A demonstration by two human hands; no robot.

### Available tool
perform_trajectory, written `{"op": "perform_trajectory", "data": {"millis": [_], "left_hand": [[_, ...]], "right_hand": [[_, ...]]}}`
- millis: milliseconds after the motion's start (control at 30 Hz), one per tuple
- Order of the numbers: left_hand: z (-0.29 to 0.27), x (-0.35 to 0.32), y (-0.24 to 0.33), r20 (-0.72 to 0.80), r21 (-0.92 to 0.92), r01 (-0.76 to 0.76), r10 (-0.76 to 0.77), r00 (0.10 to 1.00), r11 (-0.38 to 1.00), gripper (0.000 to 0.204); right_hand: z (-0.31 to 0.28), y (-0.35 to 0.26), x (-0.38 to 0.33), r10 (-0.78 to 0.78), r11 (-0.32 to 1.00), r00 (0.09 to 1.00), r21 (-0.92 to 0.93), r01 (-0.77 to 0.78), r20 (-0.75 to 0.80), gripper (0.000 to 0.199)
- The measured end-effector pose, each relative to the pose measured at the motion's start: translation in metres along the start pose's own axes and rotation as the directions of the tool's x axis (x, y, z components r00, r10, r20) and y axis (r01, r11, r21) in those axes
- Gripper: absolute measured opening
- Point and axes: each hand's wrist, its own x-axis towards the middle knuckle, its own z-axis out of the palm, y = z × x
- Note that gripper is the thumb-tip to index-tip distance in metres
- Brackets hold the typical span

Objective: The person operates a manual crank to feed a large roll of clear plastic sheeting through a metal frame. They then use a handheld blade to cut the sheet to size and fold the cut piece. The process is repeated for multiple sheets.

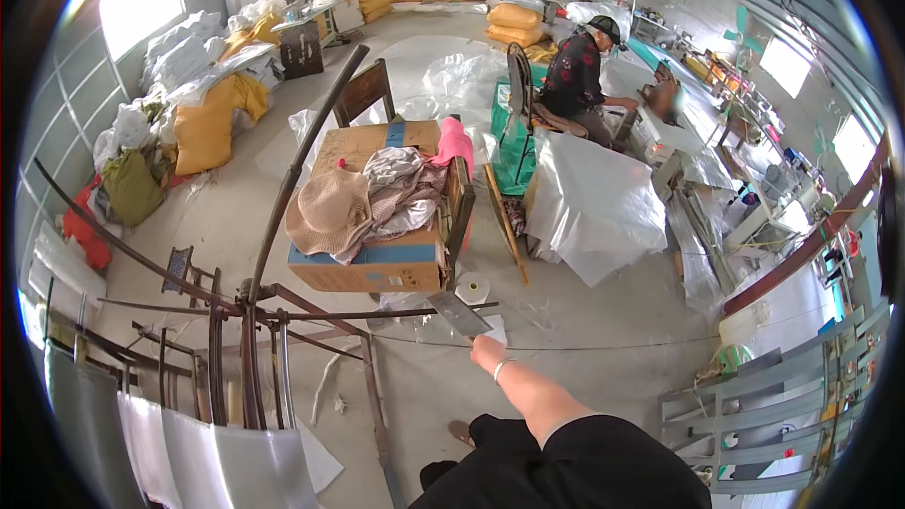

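My right hand (487,352), with a bracelet at the wrist, is closed round the grip end of a cleaver (459,314), a flat grey rectangular blade. The blade points away and to the left, and overlaps a thin metal rod (396,315) in view; whether they touch I cannot tell. Just beyond it stands a white thread cone (472,287). A cardboard box (368,278) lies past that, bearing a woven sun hat (330,212) and crumpled clothes (401,179). My left hand does not show.
A dark metal frame (250,358) with long bars rises at the left, white sheeting (226,467) below it. A thin line (603,349) crosses ahead. Plastic sheeting (599,203) covers something near a seated person (575,75). Metal racks (773,415) stand right; yellow sacks (203,132) lie left.
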Motion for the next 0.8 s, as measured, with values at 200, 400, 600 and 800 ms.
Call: {"op": "perform_trajectory", "data": {"millis": [200,400,600,800], "left_hand": [[-0.019,0.0,0.016,-0.114,0.033,-0.05,0.054,0.992,0.998,0.054],[-0.027,-0.004,0.025,-0.057,0.069,-0.032,0.036,0.998,0.997,0.051],[0.122,-0.063,-0.096,-0.138,-0.316,0.118,-0.169,0.976,0.941,0.049],[0.012,-0.001,0.01,0.129,0.104,0.209,-0.222,0.967,0.972,0.055]], "right_hand": [[0.011,0.0,0.004,0.049,0.998,0.999,0.037,-0.048,-0.011,0.019],[0.013,0.007,0.011,0.016,1.0,1.0,0.0,-0.016,0.018,0.022],[0.059,-0.02,0.033,-0.137,0.99,0.991,-0.032,0.136,-0.011,0.025],[0.022,0.007,0.024,-0.157,0.987,0.984,0.041,0.154,0.085,0.036]]}}
